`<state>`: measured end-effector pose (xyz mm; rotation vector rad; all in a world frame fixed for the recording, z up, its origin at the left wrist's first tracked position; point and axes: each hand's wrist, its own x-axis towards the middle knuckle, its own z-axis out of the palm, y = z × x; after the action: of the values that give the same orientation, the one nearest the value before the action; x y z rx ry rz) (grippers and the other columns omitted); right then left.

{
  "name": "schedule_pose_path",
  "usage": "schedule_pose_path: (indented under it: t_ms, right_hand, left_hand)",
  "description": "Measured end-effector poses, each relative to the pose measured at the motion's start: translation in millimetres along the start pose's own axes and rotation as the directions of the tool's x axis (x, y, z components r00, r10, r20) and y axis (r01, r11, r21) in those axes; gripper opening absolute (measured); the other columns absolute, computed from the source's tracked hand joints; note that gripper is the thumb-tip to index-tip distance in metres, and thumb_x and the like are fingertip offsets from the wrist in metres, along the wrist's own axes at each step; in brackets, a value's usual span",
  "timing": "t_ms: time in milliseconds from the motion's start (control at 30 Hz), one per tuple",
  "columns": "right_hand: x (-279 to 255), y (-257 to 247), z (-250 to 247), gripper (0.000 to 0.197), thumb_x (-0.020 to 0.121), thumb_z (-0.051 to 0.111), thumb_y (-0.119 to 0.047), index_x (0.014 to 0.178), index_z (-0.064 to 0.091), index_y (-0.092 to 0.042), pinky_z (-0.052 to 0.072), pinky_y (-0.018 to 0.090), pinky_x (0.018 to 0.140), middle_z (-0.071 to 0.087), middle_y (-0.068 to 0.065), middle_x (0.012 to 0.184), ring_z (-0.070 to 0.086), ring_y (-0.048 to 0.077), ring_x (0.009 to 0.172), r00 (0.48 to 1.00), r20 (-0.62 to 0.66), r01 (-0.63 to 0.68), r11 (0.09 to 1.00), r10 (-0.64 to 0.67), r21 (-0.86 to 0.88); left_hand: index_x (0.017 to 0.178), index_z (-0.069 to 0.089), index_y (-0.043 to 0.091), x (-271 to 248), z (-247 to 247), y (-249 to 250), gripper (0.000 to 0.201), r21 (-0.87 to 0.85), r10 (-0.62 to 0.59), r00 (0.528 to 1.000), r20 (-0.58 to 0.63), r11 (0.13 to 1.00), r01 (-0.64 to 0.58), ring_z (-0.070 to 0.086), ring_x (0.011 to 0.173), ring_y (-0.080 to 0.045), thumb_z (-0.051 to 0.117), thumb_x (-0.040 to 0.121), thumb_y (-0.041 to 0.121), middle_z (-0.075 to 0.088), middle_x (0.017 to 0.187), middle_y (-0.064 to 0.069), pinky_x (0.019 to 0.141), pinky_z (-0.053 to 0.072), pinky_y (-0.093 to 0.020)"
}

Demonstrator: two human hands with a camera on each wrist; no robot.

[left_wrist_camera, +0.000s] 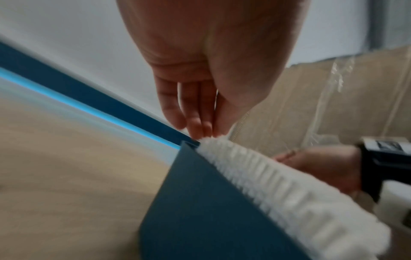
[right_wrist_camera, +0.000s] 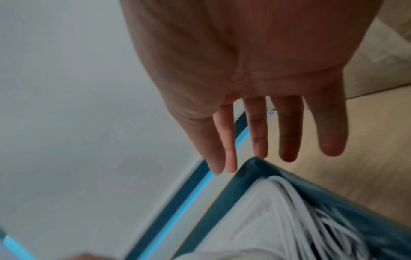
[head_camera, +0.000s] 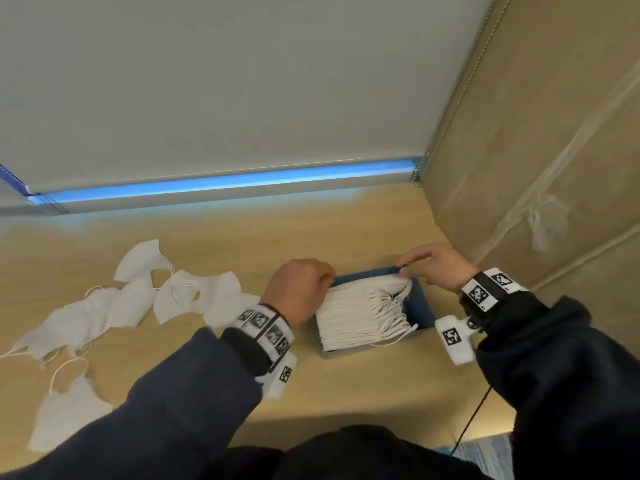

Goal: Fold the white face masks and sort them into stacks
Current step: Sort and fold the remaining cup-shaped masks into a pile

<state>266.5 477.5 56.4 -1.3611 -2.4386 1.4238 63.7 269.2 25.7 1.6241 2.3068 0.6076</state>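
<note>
Two hands [head_camera: 300,285] [head_camera: 434,266] at box rim [head_camera: 424,299]

A large cardboard box [head_camera: 540,140] wrapped in clear tape stands at the wooden tabletop's [head_camera: 214,233] right edge; a grey blind [head_camera: 225,81] hangs along its far edge.

dark navy sleeves [head_camera: 194,386]; marker-tagged wristbands [head_camera: 265,325]

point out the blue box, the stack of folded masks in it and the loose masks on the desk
blue box [head_camera: 420,299], head view, bare inner right wall
stack of folded masks [head_camera: 349,315], head view, middle of the top edges
loose masks [head_camera: 194,292], head view, body of one unfolded mask
</note>
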Motion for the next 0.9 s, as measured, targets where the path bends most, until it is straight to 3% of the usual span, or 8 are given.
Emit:
schedule_pose_path:
  t_ms: [67, 133, 233, 367, 567, 667, 800, 900]
  right_hand:
    - [-14, 7, 2, 0.017, 0.092, 0.073, -0.026, 0.109, 0.073, -0.027, 0.053, 0.037, 0.081, 0.071, -0.003, 0.112, 0.065, 0.022, 0.105, 0.988, -0.025, -0.144, 0.975, 0.150, 0.169]
    - [-30, 12, 14, 0.019, 0.096, 0.066, -0.031, 0.115, 0.067, -0.029, 0.054, 0.044, 0.085, 0.068, -0.002, 0.115, 0.063, 0.025, 0.104, 0.952, 0.048, -0.299, 0.885, 0.302, 0.356]
    - [-44, 11, 40, 0.018, 0.101, 0.059, -0.029, 0.117, 0.066, -0.022, 0.052, 0.035, 0.077, 0.071, 0.004, 0.112, 0.066, 0.023, 0.096, 0.941, 0.039, -0.297, 0.767, 0.335, 0.569]
    - [-40, 4, 62, 0.018, 0.104, 0.053, -0.020, 0.120, 0.062, -0.021, 0.051, 0.031, 0.075, 0.069, 0.000, 0.106, 0.063, 0.015, 0.088, 0.933, -0.098, -0.195, 0.716, 0.345, 0.670]
    - [-14, -14, 66, 0.032, 0.100, 0.059, -0.033, 0.130, 0.062, -0.023, 0.049, 0.049, 0.102, 0.066, 0.001, 0.116, 0.061, 0.023, 0.104, 0.897, -0.104, -0.182, 0.573, 0.430, 0.799]
    - [-7, -16, 68, 0.049, 0.098, 0.059, -0.038, 0.143, 0.052, -0.020, 0.045, 0.045, 0.104, 0.054, -0.001, 0.141, 0.052, 0.023, 0.124, 0.891, -0.237, -0.124, 0.709, 0.388, 0.695]
    - [-35, -51, 86, 0.042, 0.095, 0.066, -0.028, 0.135, 0.055, -0.035, 0.042, 0.033, 0.101, 0.050, -0.010, 0.139, 0.048, 0.011, 0.129, 0.785, -0.618, 0.256, 0.886, 0.042, 0.386]
    - [-54, -95, 124, 0.019, 0.093, 0.068, -0.012, 0.103, 0.070, -0.027, 0.053, 0.031, 0.080, 0.070, 0.000, 0.103, 0.066, 0.014, 0.095, 0.845, -0.488, 0.426, 0.825, -0.217, 0.371]
  left_hand:
    - [0.111, 0.075, 0.018, -19, -7, -15, 0.024, -0.121, -0.146, 0.987, -0.069, 0.983, 0.137, 0.070, 0.090, -0.020, 0.055, 0.102, 0.028, 0.076, 0.103, -0.001, 0.083, 0.057, -0.037]
    - [0.110, 0.073, 0.014, -35, -10, -19, 0.033, -0.279, -0.335, 0.928, 0.162, 0.887, 0.369, 0.073, 0.087, -0.023, 0.053, 0.103, 0.040, 0.077, 0.099, -0.006, 0.084, 0.059, -0.042]
    - [0.107, 0.073, 0.008, -43, -7, -8, 0.042, -0.547, -0.422, 0.749, 0.512, 0.511, 0.662, 0.077, 0.083, -0.031, 0.055, 0.102, 0.046, 0.077, 0.094, -0.016, 0.078, 0.064, -0.046]
    - [0.109, 0.072, 0.005, -17, -6, -7, 0.033, -0.661, -0.466, 0.794, 0.390, 0.458, 0.594, 0.072, 0.093, -0.035, 0.053, 0.104, 0.032, 0.074, 0.102, -0.017, 0.088, 0.060, -0.053]
    - [0.124, 0.063, 0.002, 23, -14, -21, 0.029, -0.761, -0.530, 0.768, 0.360, 0.309, 0.570, 0.063, 0.109, -0.031, 0.053, 0.103, 0.019, 0.064, 0.123, -0.016, 0.096, 0.057, -0.050]
    - [0.125, 0.062, 0.013, 10, -21, -25, 0.024, -0.818, -0.493, 0.783, 0.379, 0.218, 0.533, 0.062, 0.106, -0.023, 0.053, 0.104, 0.020, 0.065, 0.122, -0.011, 0.083, 0.057, -0.036]
    - [0.123, 0.071, 0.022, -39, -42, -58, 0.025, -0.824, -0.506, 0.834, 0.218, 0.363, 0.435, 0.067, 0.109, -0.014, 0.059, 0.101, 0.022, 0.071, 0.120, 0.004, 0.086, 0.055, -0.030]
    - [0.105, 0.077, 0.020, -91, -68, -101, 0.015, -0.732, -0.537, 0.831, 0.146, 0.507, 0.456, 0.072, 0.094, -0.012, 0.067, 0.095, 0.018, 0.077, 0.102, 0.004, 0.081, 0.056, -0.029]
